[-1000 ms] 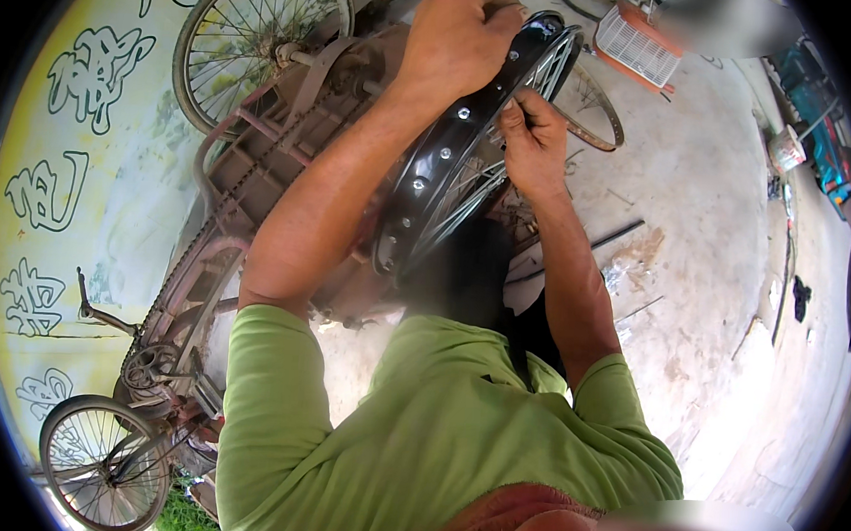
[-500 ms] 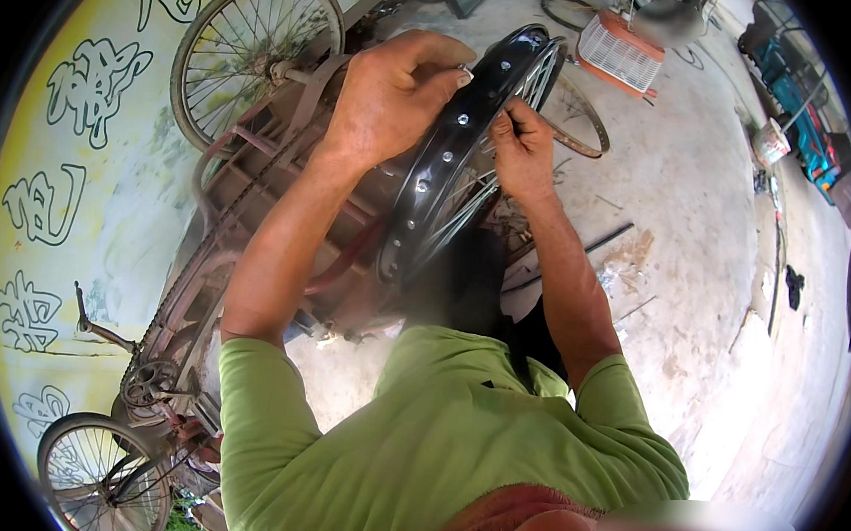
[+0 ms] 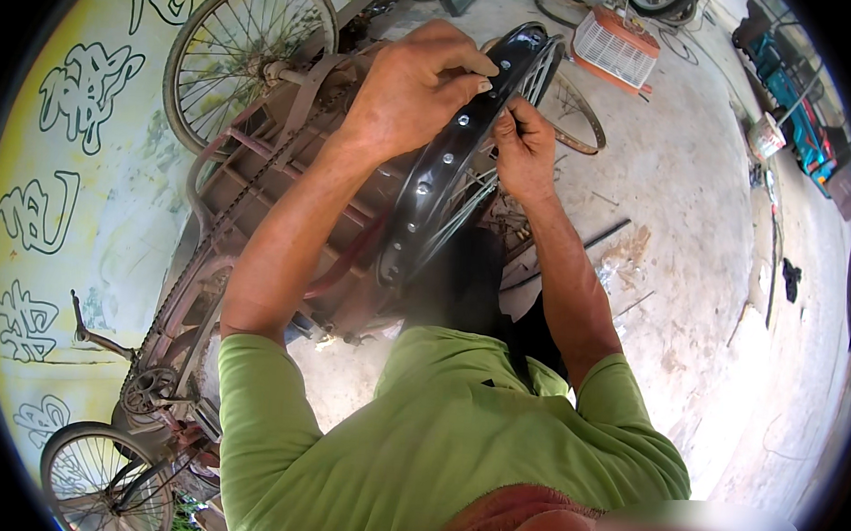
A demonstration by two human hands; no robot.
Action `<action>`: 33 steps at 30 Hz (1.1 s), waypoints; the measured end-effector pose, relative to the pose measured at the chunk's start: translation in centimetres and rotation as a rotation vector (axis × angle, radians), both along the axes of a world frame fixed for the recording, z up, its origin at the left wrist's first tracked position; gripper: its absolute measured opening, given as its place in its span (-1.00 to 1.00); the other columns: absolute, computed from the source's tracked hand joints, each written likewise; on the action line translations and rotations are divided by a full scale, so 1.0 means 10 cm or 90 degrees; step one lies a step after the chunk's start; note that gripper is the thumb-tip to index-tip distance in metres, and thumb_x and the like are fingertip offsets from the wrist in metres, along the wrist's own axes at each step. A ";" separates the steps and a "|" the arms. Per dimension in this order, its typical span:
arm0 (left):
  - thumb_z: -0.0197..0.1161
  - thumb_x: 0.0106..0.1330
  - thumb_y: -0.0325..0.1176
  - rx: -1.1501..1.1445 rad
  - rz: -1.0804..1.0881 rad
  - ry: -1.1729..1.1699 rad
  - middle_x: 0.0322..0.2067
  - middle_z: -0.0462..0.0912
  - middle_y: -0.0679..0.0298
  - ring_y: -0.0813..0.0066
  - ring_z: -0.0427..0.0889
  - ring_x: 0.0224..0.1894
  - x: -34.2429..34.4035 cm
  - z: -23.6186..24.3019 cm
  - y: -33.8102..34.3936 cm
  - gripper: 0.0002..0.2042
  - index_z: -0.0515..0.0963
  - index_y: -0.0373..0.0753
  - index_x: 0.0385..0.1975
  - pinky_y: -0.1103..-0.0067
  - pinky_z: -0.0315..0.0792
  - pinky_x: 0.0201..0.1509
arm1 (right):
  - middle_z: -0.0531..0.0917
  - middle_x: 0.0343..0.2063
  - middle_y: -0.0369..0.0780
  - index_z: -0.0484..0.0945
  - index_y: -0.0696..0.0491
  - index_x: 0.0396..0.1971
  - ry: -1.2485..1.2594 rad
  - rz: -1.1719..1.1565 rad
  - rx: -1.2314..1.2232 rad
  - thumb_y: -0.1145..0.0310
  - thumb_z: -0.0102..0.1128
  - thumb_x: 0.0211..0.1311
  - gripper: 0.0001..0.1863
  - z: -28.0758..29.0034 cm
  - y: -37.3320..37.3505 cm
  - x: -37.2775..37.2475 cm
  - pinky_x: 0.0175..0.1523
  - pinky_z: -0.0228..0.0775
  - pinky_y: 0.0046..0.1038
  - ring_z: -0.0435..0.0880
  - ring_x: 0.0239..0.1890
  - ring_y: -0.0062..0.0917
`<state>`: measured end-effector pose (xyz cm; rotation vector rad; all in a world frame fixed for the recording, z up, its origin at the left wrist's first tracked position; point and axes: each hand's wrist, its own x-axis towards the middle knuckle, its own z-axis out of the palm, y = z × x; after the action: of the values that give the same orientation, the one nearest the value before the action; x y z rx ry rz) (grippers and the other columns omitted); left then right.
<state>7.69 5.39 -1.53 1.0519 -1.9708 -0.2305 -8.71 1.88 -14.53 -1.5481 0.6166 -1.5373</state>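
Observation:
A black wheel rim (image 3: 424, 190) with a row of silver fittings along its inner band stands on edge before me, loose spokes (image 3: 466, 210) hanging at its right side. My left hand (image 3: 462, 73) is closed in a pinch over the band's upper part, at its left. What sits between those fingertips is too small to name. My right hand (image 3: 517, 127) grips the spokes at the rim's right, thumb and fingers pressed together; their exact hold is partly hidden.
An upturned rusty tricycle (image 3: 268, 183) lies along a painted wall (image 3: 114, 214). A bare rim (image 3: 589, 111), an orange-and-white basket (image 3: 611, 51), a bucket (image 3: 765, 136) and teal objects (image 3: 806, 140) are on the floor (image 3: 693, 230). A long black bar (image 3: 602, 235) lies right of my forearm.
My left hand came down and left from the rim's top, then moved slightly right onto the band. My right hand stays on the spokes. The rim sits slightly lower than a second ago.

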 end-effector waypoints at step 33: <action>0.36 0.22 -0.45 -0.050 -0.030 -0.178 -0.12 0.62 0.23 0.25 0.64 -0.02 0.03 0.14 -0.04 -0.87 0.70 -0.25 -0.25 0.44 0.51 0.06 | 0.67 -0.34 -0.32 0.63 0.15 -0.13 0.024 0.043 0.000 0.18 0.20 0.50 -0.70 0.04 -0.01 -0.07 -0.11 0.43 -0.55 0.55 -0.25 -0.68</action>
<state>7.95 5.02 -0.10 1.0307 -2.2376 -0.0304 -9.41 1.75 -14.12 -1.5850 0.5803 -1.4608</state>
